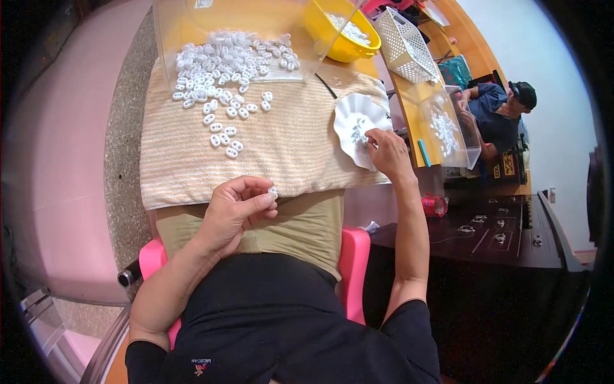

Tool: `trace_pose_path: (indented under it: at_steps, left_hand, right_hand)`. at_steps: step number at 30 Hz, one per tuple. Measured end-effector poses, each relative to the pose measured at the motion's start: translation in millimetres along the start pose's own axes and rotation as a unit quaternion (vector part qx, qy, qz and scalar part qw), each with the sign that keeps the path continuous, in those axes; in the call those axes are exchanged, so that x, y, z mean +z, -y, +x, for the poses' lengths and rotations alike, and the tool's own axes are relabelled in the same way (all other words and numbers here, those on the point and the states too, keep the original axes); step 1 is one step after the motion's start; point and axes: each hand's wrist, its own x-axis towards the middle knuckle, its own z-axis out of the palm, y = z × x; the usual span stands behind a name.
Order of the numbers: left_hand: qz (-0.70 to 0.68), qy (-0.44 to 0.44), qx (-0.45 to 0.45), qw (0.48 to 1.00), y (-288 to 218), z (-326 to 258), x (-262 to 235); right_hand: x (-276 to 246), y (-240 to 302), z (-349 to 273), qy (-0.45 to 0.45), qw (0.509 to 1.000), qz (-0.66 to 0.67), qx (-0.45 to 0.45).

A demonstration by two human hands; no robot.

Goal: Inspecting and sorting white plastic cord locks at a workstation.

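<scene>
Striped towel; left hand raised pinching white piece, right hand at dish.

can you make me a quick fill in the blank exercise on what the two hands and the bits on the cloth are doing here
1. The left hand pinches one small ____ plastic piece in its grip.
2. The right hand reaches into the white dish with the ____ rim.
3. The loose pile of pieces lies on a ____ cloth.
4. The bowl at the top is ____.

Missing words: white; wavy; striped; yellow
</scene>
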Motion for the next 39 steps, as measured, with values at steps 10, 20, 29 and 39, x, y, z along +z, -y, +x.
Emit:
trace_pose_path:
  at_steps: [10,20,29,39]
  left_hand:
    - [0.004,0.005,-0.001,1.000,2.9,-0.3,0.6]
    - [0.003,-0.019,-0.006,1.000,0.6,-1.8,2.9]
    - [-0.005,-0.027,-0.007,1.000,2.2,-0.1,2.4]
    - [-0.030,-0.037,0.007,0.999,1.8,0.1,3.3]
  right_hand:
    - [-7.7,3.9,11.8,0.077,0.996,0.007,0.053]
    - [2.5,8.3,-14.8,-0.041,0.989,0.115,0.079]
    - [3.6,70.8,-35.6,-0.025,0.875,0.470,0.109]
    - [18.9,175.7,-34.4,0.071,0.755,0.649,0.062]
